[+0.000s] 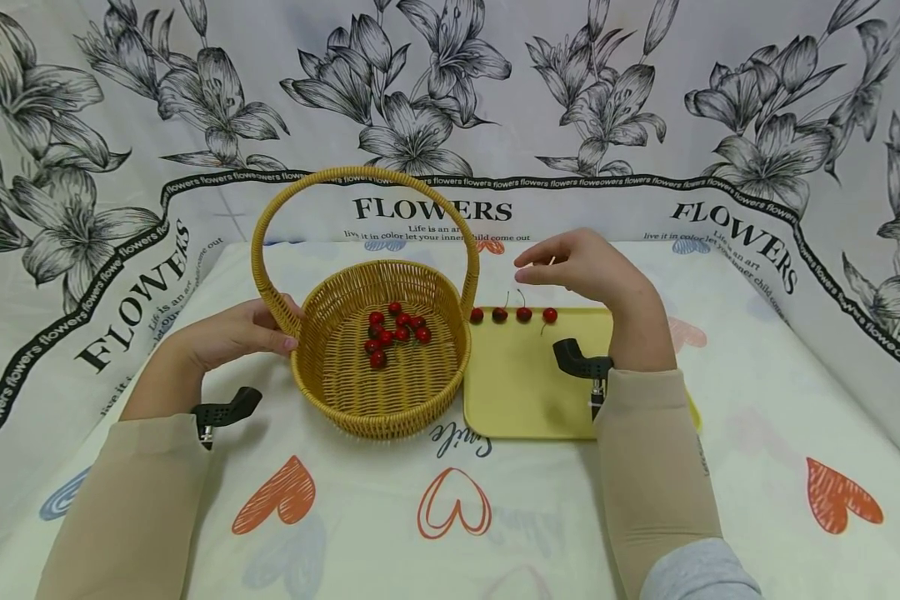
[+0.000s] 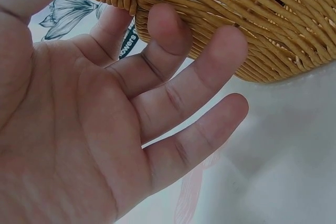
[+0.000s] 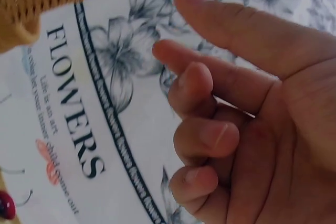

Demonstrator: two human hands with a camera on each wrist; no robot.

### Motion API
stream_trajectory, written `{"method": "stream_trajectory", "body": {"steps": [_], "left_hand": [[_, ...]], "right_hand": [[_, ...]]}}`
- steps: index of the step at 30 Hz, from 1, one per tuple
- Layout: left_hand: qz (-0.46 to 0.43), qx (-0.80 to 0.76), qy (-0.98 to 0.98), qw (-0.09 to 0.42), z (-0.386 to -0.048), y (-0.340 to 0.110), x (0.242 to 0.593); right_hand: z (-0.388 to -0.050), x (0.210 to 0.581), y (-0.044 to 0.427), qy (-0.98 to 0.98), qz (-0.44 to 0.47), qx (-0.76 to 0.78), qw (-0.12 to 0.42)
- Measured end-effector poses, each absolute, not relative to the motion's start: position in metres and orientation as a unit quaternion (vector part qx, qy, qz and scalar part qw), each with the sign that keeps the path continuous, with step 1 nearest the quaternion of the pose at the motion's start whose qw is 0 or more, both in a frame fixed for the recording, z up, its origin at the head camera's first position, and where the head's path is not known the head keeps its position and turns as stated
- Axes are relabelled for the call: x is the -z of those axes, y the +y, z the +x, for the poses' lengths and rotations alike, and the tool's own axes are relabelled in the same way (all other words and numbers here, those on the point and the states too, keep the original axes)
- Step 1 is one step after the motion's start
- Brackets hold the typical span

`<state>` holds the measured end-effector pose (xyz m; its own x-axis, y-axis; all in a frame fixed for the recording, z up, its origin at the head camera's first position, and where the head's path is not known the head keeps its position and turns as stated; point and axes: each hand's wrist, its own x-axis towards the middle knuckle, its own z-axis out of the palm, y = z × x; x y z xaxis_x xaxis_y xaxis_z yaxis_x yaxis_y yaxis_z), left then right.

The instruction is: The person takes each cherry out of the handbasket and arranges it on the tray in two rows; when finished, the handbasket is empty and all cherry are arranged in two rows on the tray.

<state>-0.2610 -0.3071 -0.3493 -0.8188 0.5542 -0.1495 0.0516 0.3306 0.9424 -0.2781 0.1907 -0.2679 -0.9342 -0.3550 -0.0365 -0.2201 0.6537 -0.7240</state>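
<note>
A round wicker basket (image 1: 381, 417) with a tall arched handle (image 1: 365, 173) stands in the middle of the head view. Several red cherries (image 1: 401, 334) lie grouped on its bottom. My left hand (image 1: 243, 333) pinches the foot of the handle between thumb and index finger; in the left wrist view the other fingers (image 2: 194, 93) spread beside the woven wall. On the yellow tray (image 1: 525, 383), right of the basket, several more cherries (image 1: 523, 314) with stems line the far edge. Above them hovers my right hand (image 1: 581, 265), fingers loosely bent, thumb and index apart, nothing held.
A white cloth (image 1: 375, 517) printed with hearts covers the table. Behind it hangs a flower-patterned curtain (image 1: 420, 83). My right forearm passes over the tray's right side and hides part of it. The basket's right side meets the tray's left edge in the head view.
</note>
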Motion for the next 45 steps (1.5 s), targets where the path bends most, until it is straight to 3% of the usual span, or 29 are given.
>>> {"method": "stream_trajectory", "body": {"steps": [9, 17, 27, 45], "left_hand": [[0.182, -0.544, 0.786, 0.228, -0.26, -0.306, 0.349], [0.188, -0.542, 0.787, 0.227, -0.259, -0.309, 0.351], [0.193, -0.54, 0.786, 0.229, -0.26, -0.309, 0.353], [0.208, -0.545, 0.779, 0.23, -0.26, -0.309, 0.349]], "right_hand": [[-0.251, 0.251, 0.155, 0.857, -0.285, 0.411, 0.126], [-0.253, 0.27, 0.108, 0.809, -0.407, 0.389, 0.171], [-0.257, 0.316, 0.053, 0.84, -0.394, 0.317, 0.198], [-0.248, 0.35, 0.001, 0.904, -0.405, 0.07, 0.116]]}}
